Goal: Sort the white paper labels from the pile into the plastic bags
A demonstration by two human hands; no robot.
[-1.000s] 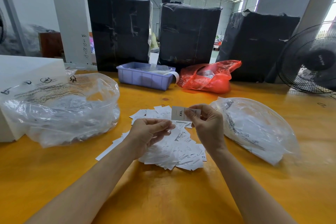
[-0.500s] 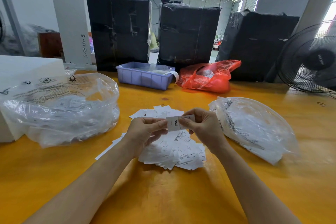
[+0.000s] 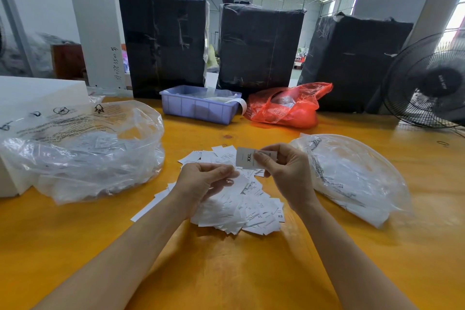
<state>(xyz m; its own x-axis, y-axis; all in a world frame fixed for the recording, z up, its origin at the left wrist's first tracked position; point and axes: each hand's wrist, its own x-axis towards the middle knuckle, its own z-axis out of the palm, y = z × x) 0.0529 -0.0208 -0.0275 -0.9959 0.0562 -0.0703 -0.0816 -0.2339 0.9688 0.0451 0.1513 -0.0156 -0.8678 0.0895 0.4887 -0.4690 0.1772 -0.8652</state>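
A pile of white paper labels (image 3: 254,211) lies on the orange table, some marked XL and XS. My right hand (image 3: 289,173) pinches a single label marked XXL (image 3: 245,157) above the pile's far side. My left hand (image 3: 203,181) hovers over the pile with its fingers closed, and white labels show under the fingertips, seemingly held. A clear plastic bag (image 3: 83,148) with a few labels inside sits to the left. A second clear plastic bag (image 3: 352,173) lies to the right, close to my right hand.
A blue plastic bin (image 3: 198,108) and a red plastic bag (image 3: 284,108) sit behind the pile. Tall black wrapped bundles (image 3: 163,40) line the table's far edge. A black fan (image 3: 432,83) stands at far right, a white box (image 3: 25,93) at far left.
Half a second ago both hands held the XXL label together. Now only my right hand holds it, raised slightly to the right, and my left hand has dropped toward the pile.
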